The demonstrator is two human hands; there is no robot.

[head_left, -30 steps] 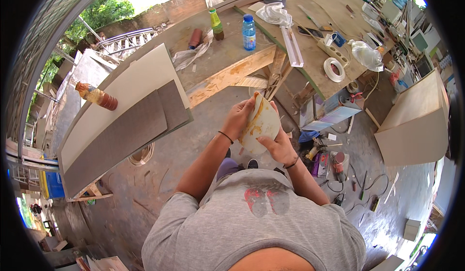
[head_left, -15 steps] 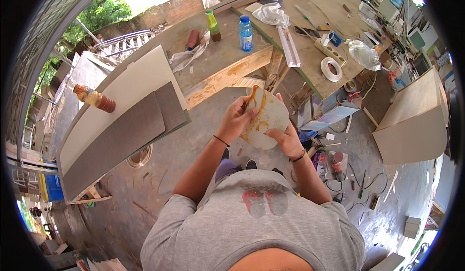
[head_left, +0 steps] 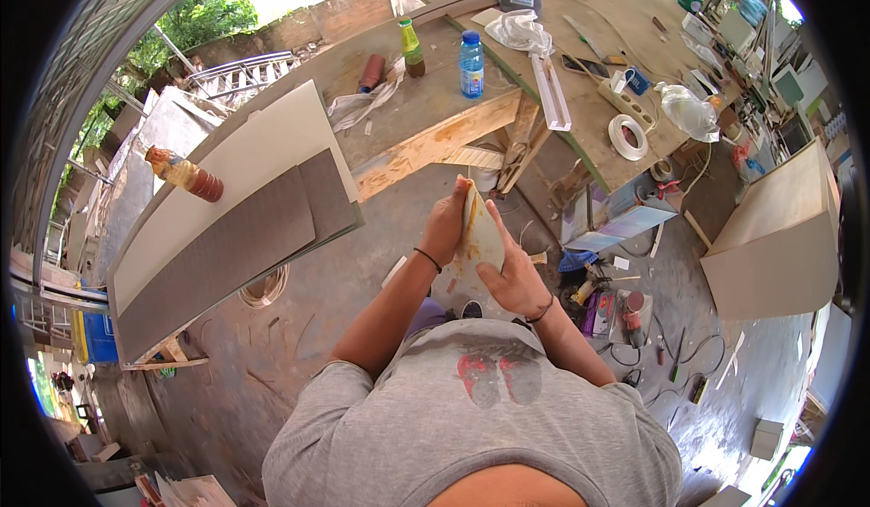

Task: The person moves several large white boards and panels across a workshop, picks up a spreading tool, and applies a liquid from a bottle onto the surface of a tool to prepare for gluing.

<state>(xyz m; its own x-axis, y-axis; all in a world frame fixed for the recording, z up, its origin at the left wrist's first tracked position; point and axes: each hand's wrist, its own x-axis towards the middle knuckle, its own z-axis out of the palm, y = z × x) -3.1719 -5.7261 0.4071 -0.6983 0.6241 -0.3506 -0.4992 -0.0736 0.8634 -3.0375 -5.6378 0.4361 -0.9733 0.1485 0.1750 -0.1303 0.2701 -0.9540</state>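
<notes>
Between my hands is a thin pale piece with a rounded edge, smeared with orange-brown, glue-like stuff; it appears narrow, tilted or bent. My left hand grips its left side near the upper end, where the smear is thickest. My right hand holds the right side, thumb across the pale face and fingers behind it. On the white board to the left stands a plastic bottle with reddish-brown contents. A dark grey sheet lies on that same board.
The workbench ahead carries a blue-capped bottle, a green-topped bottle and a dark red cylinder. A tape roll and power strip lie further right. A pale box and a red power tool are on the floor.
The pale piece has turned from broad face-on to a narrow view. My left hand has shifted slightly up along it; my right hand has moved a little left and down.
</notes>
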